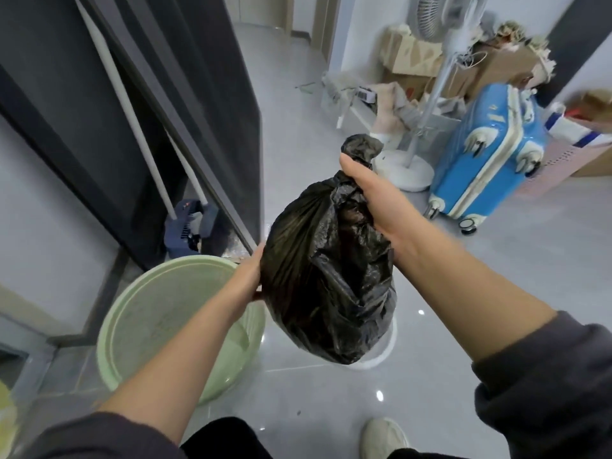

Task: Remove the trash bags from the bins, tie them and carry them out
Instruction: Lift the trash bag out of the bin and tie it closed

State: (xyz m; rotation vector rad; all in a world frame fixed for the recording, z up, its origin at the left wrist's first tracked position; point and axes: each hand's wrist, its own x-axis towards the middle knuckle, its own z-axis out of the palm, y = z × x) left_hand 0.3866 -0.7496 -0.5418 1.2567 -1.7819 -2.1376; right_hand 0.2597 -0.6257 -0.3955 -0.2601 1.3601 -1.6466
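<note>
A full black trash bag (328,279) hangs in the air in the middle of the view, its neck twisted into a tuft at the top. My right hand (371,197) is closed around that gathered neck and carries the bag's weight. My left hand (253,276) presses flat against the bag's left side, fingers hidden behind it. Below the bag, a sliver of a white bin rim (384,352) shows; most of the bin is hidden by the bag.
A pale green basin (139,306) sits on the grey tile floor at the lower left. A dark door and mop bucket (188,226) stand behind it. A white fan stand (410,173), blue suitcase (486,160) and cardboard boxes crowd the far right. My shoe (384,438) shows at the bottom.
</note>
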